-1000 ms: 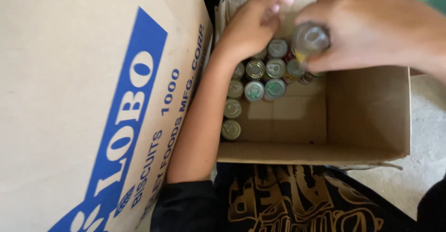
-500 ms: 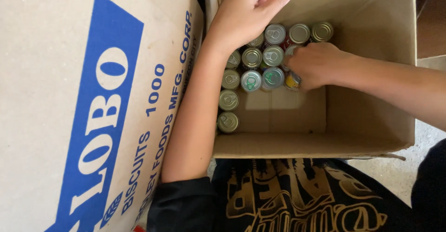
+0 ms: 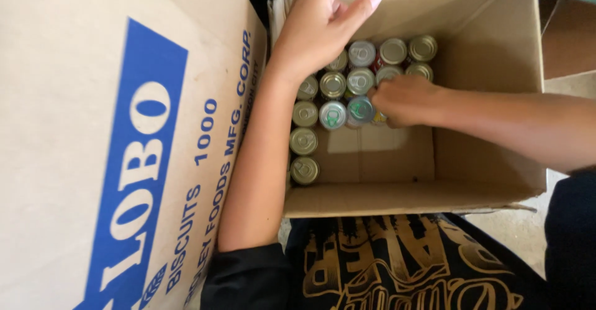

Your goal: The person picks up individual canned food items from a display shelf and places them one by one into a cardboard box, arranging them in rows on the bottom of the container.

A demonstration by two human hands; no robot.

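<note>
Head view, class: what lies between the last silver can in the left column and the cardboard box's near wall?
Nothing: bare cardboard floor separates the silver can from the near wall, seen in the head view.

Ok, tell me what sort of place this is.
Probably a stockroom or shop back room, though little of the room shows. An open cardboard box holds rows of small cans, the right hand is down among them, and a large printed carton stands beside it.

Bare box floor (image 3: 372,155) near side; upright cans (image 3: 360,80) crowding far-left corner
</note>
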